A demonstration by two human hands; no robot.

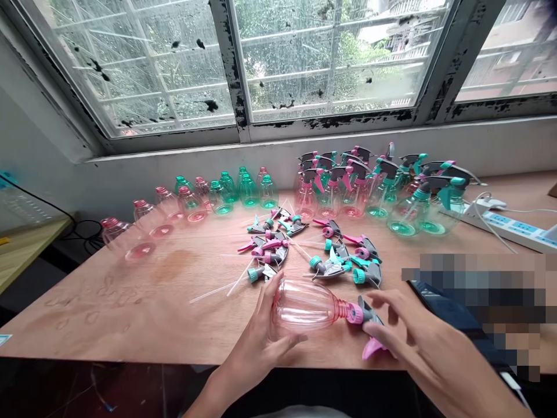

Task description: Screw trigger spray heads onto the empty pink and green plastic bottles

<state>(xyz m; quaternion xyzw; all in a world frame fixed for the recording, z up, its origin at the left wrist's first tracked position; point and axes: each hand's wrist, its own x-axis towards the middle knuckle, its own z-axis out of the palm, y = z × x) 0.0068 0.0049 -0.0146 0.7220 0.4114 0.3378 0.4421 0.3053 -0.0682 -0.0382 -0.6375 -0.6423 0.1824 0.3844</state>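
A clear pink spray bottle (308, 305) lies sideways near the table's front edge, with a grey and pink trigger head (368, 325) on its neck. My left hand (261, 337) wraps round the bottle's base end. My right hand (404, 334) has its fingers curled on the trigger head, thumb and fingers around the grey cap. Loose trigger heads (331, 255) with long white dip tubes lie scattered just beyond the bottle.
Empty pink and green bottles (217, 194) stand in a row along the back left. Several assembled spray bottles (378, 186) stand at the back right. A white power strip (509, 223) with cables lies at the right. The wooden table (130, 302) ends near my body.
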